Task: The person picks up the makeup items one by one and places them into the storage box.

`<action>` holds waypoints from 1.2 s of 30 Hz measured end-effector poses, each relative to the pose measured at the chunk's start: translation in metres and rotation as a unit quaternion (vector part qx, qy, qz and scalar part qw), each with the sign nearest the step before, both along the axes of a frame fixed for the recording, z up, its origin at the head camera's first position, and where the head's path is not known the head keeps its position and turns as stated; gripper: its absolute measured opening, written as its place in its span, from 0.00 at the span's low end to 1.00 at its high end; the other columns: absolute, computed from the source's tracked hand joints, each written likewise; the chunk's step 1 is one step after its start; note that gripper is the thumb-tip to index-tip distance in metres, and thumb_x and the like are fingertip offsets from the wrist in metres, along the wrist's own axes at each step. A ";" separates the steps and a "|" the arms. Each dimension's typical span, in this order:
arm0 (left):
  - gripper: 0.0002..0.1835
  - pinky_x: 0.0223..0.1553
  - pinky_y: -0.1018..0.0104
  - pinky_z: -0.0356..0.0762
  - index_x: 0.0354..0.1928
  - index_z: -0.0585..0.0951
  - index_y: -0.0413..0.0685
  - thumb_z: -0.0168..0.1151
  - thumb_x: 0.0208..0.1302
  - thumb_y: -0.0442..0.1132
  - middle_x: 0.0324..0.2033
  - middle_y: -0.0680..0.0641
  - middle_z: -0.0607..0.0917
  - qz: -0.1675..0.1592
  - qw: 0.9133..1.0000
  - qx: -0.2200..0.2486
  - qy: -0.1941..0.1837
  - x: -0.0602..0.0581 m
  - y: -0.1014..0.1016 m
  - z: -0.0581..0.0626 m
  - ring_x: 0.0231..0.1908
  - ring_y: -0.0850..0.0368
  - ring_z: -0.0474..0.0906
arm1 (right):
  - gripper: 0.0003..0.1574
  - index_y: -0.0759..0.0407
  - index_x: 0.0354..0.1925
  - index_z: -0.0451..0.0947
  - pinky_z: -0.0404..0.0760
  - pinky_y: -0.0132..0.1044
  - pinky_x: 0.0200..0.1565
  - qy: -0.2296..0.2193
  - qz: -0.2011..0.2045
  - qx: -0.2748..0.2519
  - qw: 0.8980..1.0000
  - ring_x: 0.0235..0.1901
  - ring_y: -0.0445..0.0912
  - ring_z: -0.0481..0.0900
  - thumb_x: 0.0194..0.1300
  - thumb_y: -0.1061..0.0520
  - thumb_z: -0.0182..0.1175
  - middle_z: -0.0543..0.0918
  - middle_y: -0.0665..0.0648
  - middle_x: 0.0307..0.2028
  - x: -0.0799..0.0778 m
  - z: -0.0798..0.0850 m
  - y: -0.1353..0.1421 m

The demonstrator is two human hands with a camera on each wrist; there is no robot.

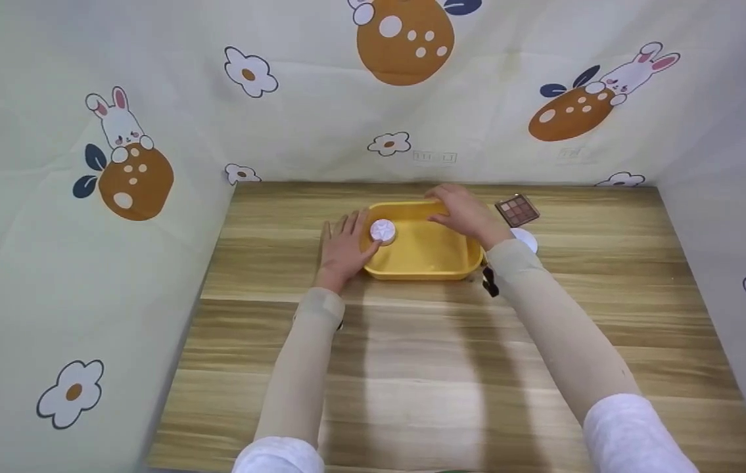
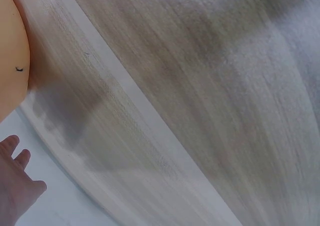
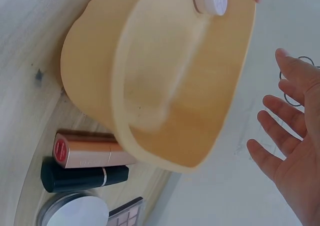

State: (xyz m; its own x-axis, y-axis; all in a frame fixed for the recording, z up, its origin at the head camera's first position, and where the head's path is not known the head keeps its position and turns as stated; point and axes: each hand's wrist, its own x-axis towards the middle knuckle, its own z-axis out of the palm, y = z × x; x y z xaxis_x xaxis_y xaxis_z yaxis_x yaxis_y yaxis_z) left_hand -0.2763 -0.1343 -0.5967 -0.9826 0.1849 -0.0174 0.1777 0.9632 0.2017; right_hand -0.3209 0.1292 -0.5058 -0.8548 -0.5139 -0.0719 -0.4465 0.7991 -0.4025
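Observation:
A yellow plastic basin [image 1: 422,275] stands on the wooden table near the wall. Inside it, at the left end, lies a small round white case [image 1: 383,230] with an embossed lid. My left hand [image 1: 344,248] is at the basin's left end, its fingers spread along the outside and the thumb reaching over the rim close to the round case. Over the back right part of the basin hovers my right hand [image 1: 466,213]; in the right wrist view its fingers are loosely spread with nothing in them.
Right of the basin lie an eyeshadow palette [image 1: 517,210] and a round white-lidded case [image 1: 525,240]. The right wrist view also has a pinkish lipstick tube [image 3: 87,152] and a dark green tube [image 3: 82,177] beside the basin. A patterned cloth wall [image 1: 320,125] rises behind.

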 end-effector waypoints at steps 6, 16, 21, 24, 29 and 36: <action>0.42 0.68 0.39 0.41 0.75 0.44 0.63 0.36 0.63 0.70 0.72 0.50 0.55 0.004 1.000 -0.008 -0.006 0.001 0.000 0.002 0.71 0.49 0.51 | 0.33 0.55 0.63 0.67 0.63 0.51 0.64 0.003 -0.004 0.001 1.000 0.62 0.57 0.66 0.63 0.46 0.59 0.72 0.58 0.61 0.001 0.002 0.011; 0.42 0.68 0.39 0.40 0.75 0.44 0.62 0.37 0.64 0.69 0.72 0.49 0.55 0.002 1.000 -0.002 -0.006 -0.001 0.000 0.000 0.71 0.48 0.49 | 0.34 0.51 0.66 0.65 0.63 0.52 0.64 -0.002 -0.022 0.008 1.000 0.64 0.57 0.64 0.64 0.46 0.59 0.69 0.59 0.64 0.001 0.001 0.037; 0.41 0.68 0.40 0.39 0.75 0.44 0.62 0.38 0.64 0.69 0.72 0.50 0.54 0.004 1.000 0.000 -0.009 -0.002 0.000 0.000 0.71 0.48 0.49 | 0.33 0.54 0.64 0.66 0.65 0.53 0.63 0.000 -0.036 0.021 0.999 0.63 0.58 0.66 0.64 0.46 0.59 0.71 0.61 0.62 0.000 -0.001 0.050; 0.42 0.68 0.39 0.39 0.75 0.44 0.62 0.38 0.64 0.69 0.72 0.49 0.54 0.003 1.000 -0.005 -0.007 -0.001 0.001 0.001 0.71 0.48 0.49 | 0.33 0.57 0.64 0.67 0.65 0.53 0.62 0.008 -0.039 0.028 0.999 0.62 0.58 0.67 0.64 0.48 0.59 0.71 0.62 0.61 0.000 -0.002 0.058; 0.42 0.68 0.39 0.39 0.75 0.45 0.61 0.39 0.63 0.68 0.72 0.49 0.55 0.002 1.000 -0.006 -0.006 -0.001 0.001 0.002 0.71 0.48 0.50 | 0.33 0.56 0.64 0.67 0.66 0.55 0.61 -0.005 -0.059 0.034 0.998 0.62 0.57 0.66 0.64 0.48 0.60 0.70 0.61 0.62 0.002 -0.002 0.069; 0.42 0.68 0.39 0.41 0.75 0.45 0.61 0.38 0.63 0.70 0.72 0.49 0.56 -0.002 1.000 -0.014 -0.001 -0.001 0.001 0.002 0.71 0.47 0.51 | 0.31 0.60 0.61 0.70 0.69 0.55 0.59 0.025 -0.053 0.019 0.998 0.58 0.59 0.70 0.62 0.51 0.61 0.74 0.62 0.56 0.004 -0.007 0.080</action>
